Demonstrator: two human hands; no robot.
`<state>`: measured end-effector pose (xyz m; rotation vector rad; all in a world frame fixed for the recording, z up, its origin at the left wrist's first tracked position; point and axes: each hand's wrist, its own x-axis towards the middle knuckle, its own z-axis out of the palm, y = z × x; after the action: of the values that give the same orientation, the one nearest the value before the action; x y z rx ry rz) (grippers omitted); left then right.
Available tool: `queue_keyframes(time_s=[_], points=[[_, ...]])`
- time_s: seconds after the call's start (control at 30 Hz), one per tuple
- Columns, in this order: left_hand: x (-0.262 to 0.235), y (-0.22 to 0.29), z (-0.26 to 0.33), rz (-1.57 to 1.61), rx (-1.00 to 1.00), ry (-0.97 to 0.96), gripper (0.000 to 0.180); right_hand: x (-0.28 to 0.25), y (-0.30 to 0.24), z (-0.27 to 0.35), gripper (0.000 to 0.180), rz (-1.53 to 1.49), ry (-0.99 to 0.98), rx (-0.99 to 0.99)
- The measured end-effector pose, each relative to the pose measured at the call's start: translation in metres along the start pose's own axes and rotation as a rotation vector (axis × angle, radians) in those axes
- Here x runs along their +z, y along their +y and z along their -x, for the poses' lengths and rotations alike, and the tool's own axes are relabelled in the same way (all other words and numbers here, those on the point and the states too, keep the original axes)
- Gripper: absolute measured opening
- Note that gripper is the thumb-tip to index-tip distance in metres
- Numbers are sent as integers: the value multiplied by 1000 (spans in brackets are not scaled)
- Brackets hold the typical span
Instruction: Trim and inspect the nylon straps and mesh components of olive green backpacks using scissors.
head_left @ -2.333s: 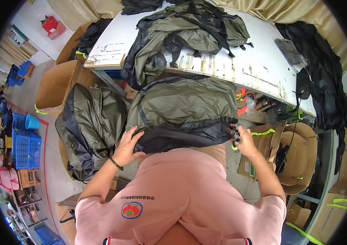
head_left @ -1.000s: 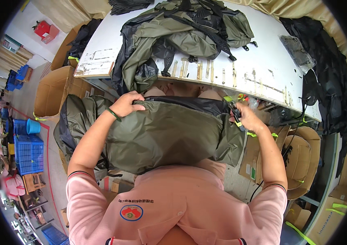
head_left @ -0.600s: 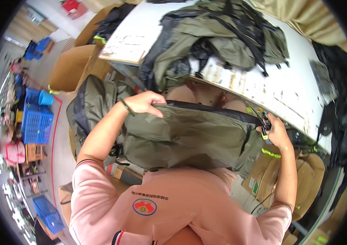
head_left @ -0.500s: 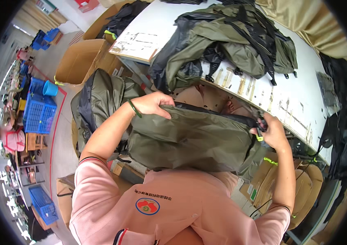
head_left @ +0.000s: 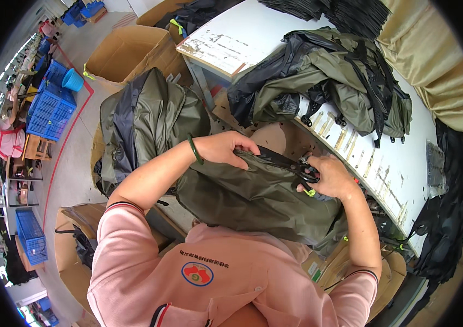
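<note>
An olive-green fabric bag (head_left: 242, 199) with a black-trimmed upper edge lies across my lap. My left hand (head_left: 226, 149), with a green bangle at its wrist, pinches that edge between thumb and fingers. At the bag's right end my right hand (head_left: 328, 175) is closed around black scissors (head_left: 311, 173), as their loop-like handles suggest; the blades cannot be made out. A yellow-green tab (head_left: 310, 192) shows below its fingers. To the left, more olive and black bags (head_left: 152, 117) are bunched up in a carton.
A white worktable (head_left: 226, 46) with a worn edge carries a heap of olive and black bags (head_left: 335, 82). Open cartons (head_left: 125, 54) stand on the left. Black straps (head_left: 447, 201) hang at the right. Blue crates (head_left: 51, 114) and a seated person (head_left: 8, 136) are farther left.
My right hand has moved left along the bag's edge, closer to my left hand. My left hand has shifted slightly right and down. The whole view has turned somewhat.
</note>
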<state>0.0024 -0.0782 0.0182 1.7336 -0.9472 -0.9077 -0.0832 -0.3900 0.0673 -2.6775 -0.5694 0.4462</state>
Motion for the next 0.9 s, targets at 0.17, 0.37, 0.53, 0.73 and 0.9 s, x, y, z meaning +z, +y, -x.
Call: queue_keyframes(time_s=[0.17,0.37,0.53,0.73,0.9], points=[[0,-4,0,55,22,-5,39,6,-1,-2,50,-2,42,-22],[-1,-2,1,52,-25,-15,40,9,-3,-2,48,-21,8,42],[2,-6,2,63,-15,-2,40,14,-5,1,49,-18,41,17],[3,-1,3,47,-22,-8,40,16,-13,1,49,-32,95,-20],[3,1,4,27,7,-6,42,14,-15,4,46,29,123,-13]])
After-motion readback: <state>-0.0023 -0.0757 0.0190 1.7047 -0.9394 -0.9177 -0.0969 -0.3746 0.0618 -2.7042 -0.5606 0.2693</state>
